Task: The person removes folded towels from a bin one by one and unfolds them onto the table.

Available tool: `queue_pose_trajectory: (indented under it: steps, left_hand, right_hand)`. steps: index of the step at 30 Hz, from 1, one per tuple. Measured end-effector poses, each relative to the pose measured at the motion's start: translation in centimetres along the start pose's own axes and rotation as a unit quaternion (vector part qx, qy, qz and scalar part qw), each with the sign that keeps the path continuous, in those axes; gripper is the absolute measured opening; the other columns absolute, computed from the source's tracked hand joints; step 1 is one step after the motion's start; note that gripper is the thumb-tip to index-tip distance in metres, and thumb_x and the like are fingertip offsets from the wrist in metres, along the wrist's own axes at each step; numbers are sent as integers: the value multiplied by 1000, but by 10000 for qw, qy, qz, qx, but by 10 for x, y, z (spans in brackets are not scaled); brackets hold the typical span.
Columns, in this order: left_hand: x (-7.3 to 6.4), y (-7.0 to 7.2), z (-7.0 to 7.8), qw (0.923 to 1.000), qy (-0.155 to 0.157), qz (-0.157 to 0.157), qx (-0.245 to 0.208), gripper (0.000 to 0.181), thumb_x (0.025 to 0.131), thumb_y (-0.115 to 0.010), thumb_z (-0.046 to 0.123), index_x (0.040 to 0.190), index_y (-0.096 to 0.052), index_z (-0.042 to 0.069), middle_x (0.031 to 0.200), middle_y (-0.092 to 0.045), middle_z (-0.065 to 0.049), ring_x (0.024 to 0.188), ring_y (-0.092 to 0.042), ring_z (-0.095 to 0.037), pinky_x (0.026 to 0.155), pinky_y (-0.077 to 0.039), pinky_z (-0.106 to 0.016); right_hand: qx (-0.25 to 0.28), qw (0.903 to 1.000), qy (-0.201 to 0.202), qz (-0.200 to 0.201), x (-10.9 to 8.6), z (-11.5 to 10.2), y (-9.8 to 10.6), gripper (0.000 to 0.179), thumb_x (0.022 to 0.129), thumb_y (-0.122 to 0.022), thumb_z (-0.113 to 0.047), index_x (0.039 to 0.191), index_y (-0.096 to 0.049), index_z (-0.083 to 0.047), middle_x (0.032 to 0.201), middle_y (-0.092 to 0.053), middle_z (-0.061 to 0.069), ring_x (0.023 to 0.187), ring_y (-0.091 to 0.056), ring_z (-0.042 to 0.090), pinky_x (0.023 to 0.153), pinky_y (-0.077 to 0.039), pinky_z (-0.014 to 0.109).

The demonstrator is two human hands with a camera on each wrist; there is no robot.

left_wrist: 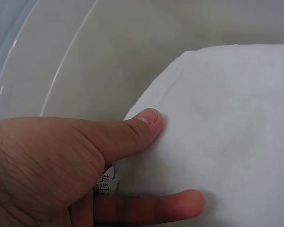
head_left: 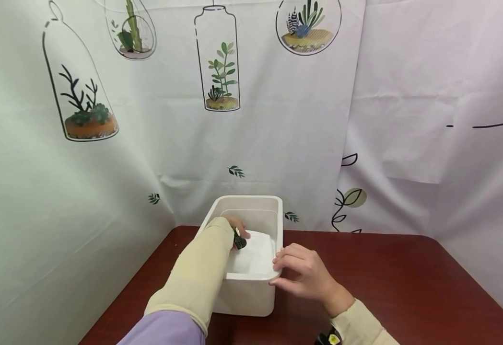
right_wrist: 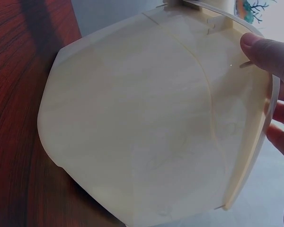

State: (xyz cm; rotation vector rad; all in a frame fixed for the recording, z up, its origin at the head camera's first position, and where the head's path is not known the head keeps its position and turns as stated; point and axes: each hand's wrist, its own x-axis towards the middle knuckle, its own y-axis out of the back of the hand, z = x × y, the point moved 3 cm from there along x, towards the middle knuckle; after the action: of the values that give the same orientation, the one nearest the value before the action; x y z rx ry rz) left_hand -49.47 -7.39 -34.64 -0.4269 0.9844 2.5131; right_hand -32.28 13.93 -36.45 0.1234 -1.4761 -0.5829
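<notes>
A white plastic bin (head_left: 244,297) stands upright at the middle of the table, with a folded white cloth (head_left: 257,251) lying in it. My left hand (head_left: 239,225) reaches down inside. In the left wrist view, the thumb and one straight finger of my left hand (left_wrist: 61,165) rest on the cloth (left_wrist: 236,123), near its edge. A small printed label (left_wrist: 106,182) shows between them; the other fingers are largely hidden. My right hand (head_left: 300,270) grips the bin's near right corner, with the thumb under the rim (right_wrist: 262,120) and the fingers over it, as the right wrist view shows.
The dark red wooden table (head_left: 363,278) extends to both sides of the bin. Behind it hangs a white curtain (head_left: 294,143) printed with plants in glass jars, close to the table's back edge.
</notes>
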Motion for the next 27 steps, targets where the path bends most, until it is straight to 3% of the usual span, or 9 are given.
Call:
queue_pose_trajectory:
  steps: [5,10,15,19,25,27]
  left_hand:
    - [37,7,-10,9974,-323,56,644,19,95,-69,16,100,-54,4,84,-57,-11,56,-60,-18,47,-51,-24]
    - [55,11,-11,9945,-510,-198,896,25,95,-68,13,80,-49,12,69,-49,-3,51,-57,-16,46,-50,-26]
    - [54,15,3,9897,-834,-313,1123,24,97,-65,12,79,-49,12,71,-45,-1,54,-52,-17,48,-49,-29]
    - [50,21,18,9836,-1096,-303,1397,14,99,-63,13,88,-55,10,81,-50,-2,64,-54,-17,55,-52,-31]
    - [40,33,36,9702,-1318,-80,2031,10,99,-64,16,95,-58,9,86,-58,-2,75,-59,-15,71,-45,-25]
    - [34,36,41,9703,-1302,30,2036,10,99,-65,17,97,-60,9,89,-58,-3,77,-60,-16,74,-46,-26]
  right_hand:
    - [11,10000,-13,35,-1,1,0,21,84,-84,-29,89,-70,-14,93,-69,-1,86,-64,14,77,-56,26]
    - [42,10000,-21,64,-2,2,-1,21,83,-85,-28,90,-70,-14,93,-69,-1,87,-65,14,78,-56,26]
    - [90,9999,-127,64,-3,3,0,21,83,-85,-27,90,-70,-14,94,-69,-2,87,-65,14,77,-55,25]
    - [72,9999,-84,92,-2,3,1,21,84,-85,-27,90,-70,-14,93,-68,-1,87,-65,14,78,-56,26]
    - [142,9998,4,128,-1,4,1,22,80,-87,-24,89,-71,-13,92,-69,0,86,-65,17,80,-56,26]
    - [147,9998,11,135,-2,3,0,23,79,-88,-23,89,-71,-13,92,-68,1,86,-65,17,79,-55,25]
